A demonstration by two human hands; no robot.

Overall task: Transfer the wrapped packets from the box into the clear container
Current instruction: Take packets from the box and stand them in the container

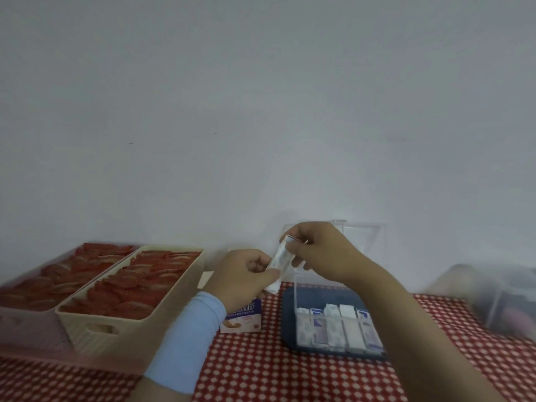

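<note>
Packet: I see one white wrapped packet (278, 264) held up in the air, centre of frame, tilted, above and left of the clear container (295, 297).
L hand: left hand (246, 275) has fingers curled, thumb and fingertips pinching the packet's lower end.
R hand: right hand (324, 253) pinches the upper end, fingers bent over it. Both hands grip the same packet.
Box: small purple-white box (242, 319) stands on the red check cloth (261, 372), partly hidden under the L wrist. Can't see what's left inside.
Container: lower right of centre on a dark blue tray (287, 314). A row of stored packets (336, 326) stands side by side in it, lid (365, 236) up at the back.
Handling, my guess: v. light, thin, soft foil/plastic wrap, prob. slippery and bends if squeezed mid-length. Not fragile-looking, but contents unknown.
Where to hold: by one sealed end, light pinch, so the other end goes down into a gap in the row.
Other: beige basket (87, 329) of red sachets at left, not part of the job.
</note>
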